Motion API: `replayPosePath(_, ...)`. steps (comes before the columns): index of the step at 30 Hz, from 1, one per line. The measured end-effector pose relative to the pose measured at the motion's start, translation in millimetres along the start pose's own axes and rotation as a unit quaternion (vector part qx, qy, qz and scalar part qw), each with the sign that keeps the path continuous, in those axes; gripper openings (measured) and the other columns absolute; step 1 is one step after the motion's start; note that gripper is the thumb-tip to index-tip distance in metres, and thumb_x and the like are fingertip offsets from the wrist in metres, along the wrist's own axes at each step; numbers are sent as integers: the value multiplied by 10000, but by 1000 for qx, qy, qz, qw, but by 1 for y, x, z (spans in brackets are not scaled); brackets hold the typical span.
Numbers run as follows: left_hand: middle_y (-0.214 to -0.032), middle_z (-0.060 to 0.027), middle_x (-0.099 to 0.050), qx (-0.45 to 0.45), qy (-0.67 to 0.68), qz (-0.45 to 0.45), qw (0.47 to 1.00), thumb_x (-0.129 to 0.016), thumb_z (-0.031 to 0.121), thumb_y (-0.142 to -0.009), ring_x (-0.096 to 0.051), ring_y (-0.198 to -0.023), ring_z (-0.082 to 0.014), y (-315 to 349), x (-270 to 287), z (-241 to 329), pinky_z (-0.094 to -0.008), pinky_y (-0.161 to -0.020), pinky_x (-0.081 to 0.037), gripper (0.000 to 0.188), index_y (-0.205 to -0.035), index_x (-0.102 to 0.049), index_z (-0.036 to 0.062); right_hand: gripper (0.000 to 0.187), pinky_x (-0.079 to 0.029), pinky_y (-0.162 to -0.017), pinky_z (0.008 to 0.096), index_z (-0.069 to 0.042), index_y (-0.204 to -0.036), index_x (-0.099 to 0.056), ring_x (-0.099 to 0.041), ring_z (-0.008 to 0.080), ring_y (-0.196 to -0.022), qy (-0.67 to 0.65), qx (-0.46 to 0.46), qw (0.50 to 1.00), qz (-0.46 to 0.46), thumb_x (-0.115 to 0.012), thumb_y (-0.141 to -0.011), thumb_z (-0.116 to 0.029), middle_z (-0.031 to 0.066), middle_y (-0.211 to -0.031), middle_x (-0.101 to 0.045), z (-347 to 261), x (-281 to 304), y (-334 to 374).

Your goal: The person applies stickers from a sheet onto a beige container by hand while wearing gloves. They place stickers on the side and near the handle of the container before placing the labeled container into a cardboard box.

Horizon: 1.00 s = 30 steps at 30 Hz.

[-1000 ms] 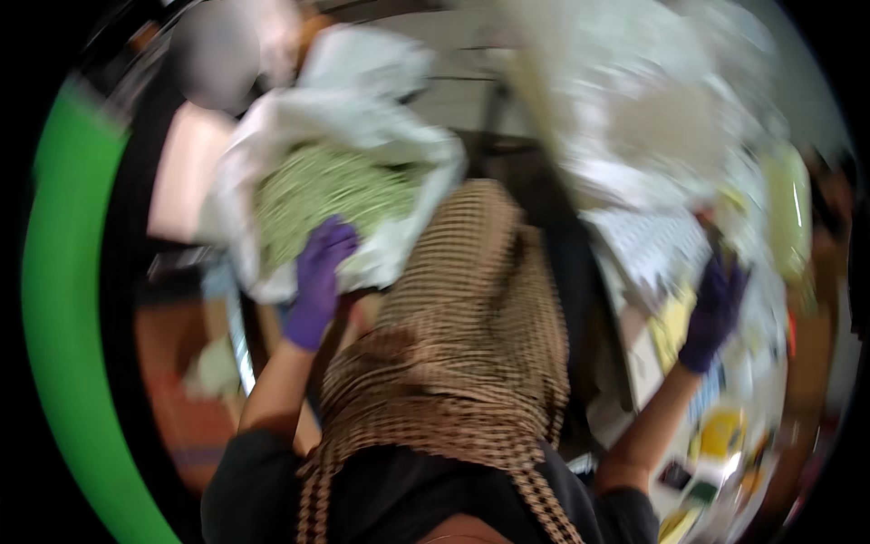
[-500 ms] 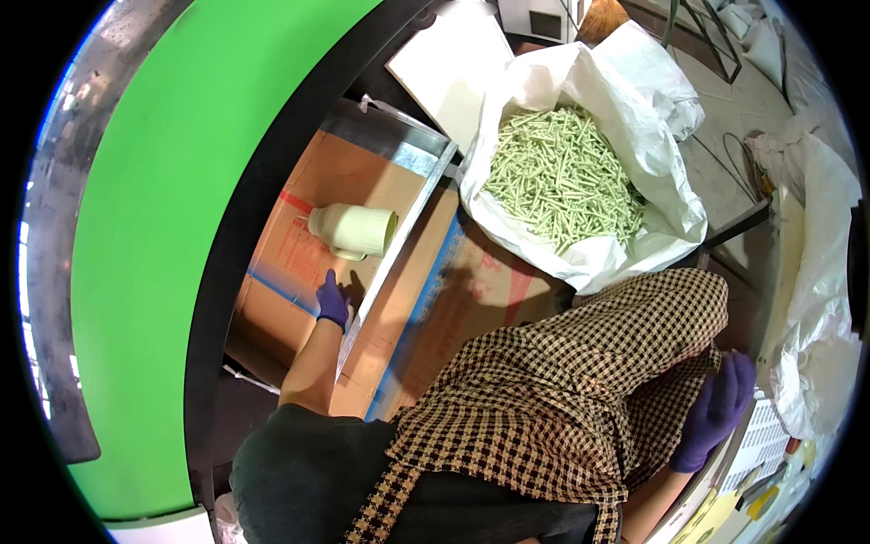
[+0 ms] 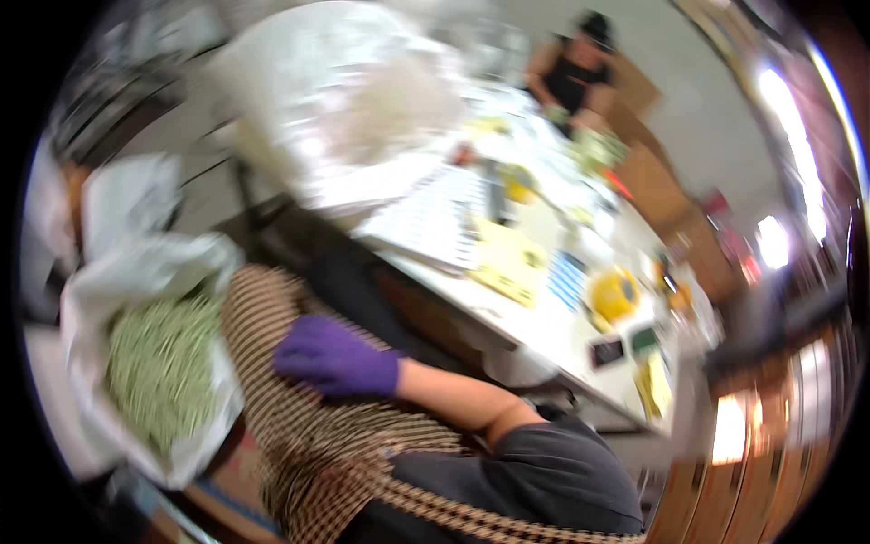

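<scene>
My right hand (image 3: pixel 337 357), in a purple glove, lies on the black-and-tan checked apron (image 3: pixel 272 408) over my leg. Motion blur smears its fingers, so I cannot make out whether they are closed or hold anything. My left hand is outside the picture. To the left of my leg stands an open white sack (image 3: pixel 213 263) full of thin, light green sticks (image 3: pixel 168 367).
A white table (image 3: pixel 580 349) runs along my right side. It bears a white slotted tray (image 3: pixel 426 218), yellow sheets (image 3: pixel 507 263), a yellow round thing (image 3: pixel 613 295) and a dark phone-like slab (image 3: pixel 607 354). Another person (image 3: pixel 580 82) works at its far side.
The view has swung right. My left hand, the cardboard box, the pale jug-like vessel and the green panel have left it. The table and another person now show. My right hand remains at my leg.
</scene>
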<state>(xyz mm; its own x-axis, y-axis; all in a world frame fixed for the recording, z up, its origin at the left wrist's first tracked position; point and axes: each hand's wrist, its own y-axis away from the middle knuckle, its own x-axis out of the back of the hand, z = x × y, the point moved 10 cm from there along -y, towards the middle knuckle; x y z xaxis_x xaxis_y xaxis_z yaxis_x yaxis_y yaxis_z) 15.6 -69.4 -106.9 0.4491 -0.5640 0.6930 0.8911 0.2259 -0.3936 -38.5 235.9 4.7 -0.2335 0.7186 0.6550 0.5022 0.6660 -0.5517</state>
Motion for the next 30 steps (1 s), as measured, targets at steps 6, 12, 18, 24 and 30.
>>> replayPosePath(6,-1069,-139,-660,-112,10,-55,992,-716,380,-871,-648,-948,-331,-30,-53,87,-478,-861,-530,518,-1258,-599,56,448,-474,-899,484,-102,-1155,-649,-587,345,-1059,32,28,992,119,-765,-743,-234,136,-1115,-635,-25,-3,-5)
replayPosePath(12,-1087,-149,-662,-161,3,-41,986,-722,371,-863,-649,-969,-336,-40,-68,122,-480,-876,-527,531,-1267,-599,49,1342,-182,-1244,502,43,-1606,-124,-159,440,-1542,-222,-74,970,69,-835,-704,-650,300,-1630,-209,-17,-76,-19)
replayPosePath(18,-1106,-159,-664,-174,-1,-28,984,-727,362,-855,-649,-991,-342,-37,-77,143,-483,-891,-524,544,-1276,-599,42,970,-435,-1053,508,28,-1442,-485,-542,432,-1228,-215,21,947,237,-859,-759,-550,262,-1336,-566,-43,-52,-28)
replayPosePath(24,-1124,-169,-666,-195,5,-29,980,-733,353,-847,-649,-1013,-347,-35,-82,167,-485,-906,-521,557,-1285,-599,35,982,-475,-983,516,-13,-1433,-491,-577,438,-1146,-171,3,947,272,-817,-748,-636,245,-1261,-589,-56,-56,-26)
replayPosePath(30,-1143,-179,-668,-207,3,-6,978,-738,344,-839,-650,-1035,-353,-32,-75,177,-487,-921,-518,571,-1294,-600,28,675,-542,-823,503,-62,-1325,-512,-617,457,-1065,-38,65,965,250,-733,-893,-531,235,-1280,-571,-58,-37,4)
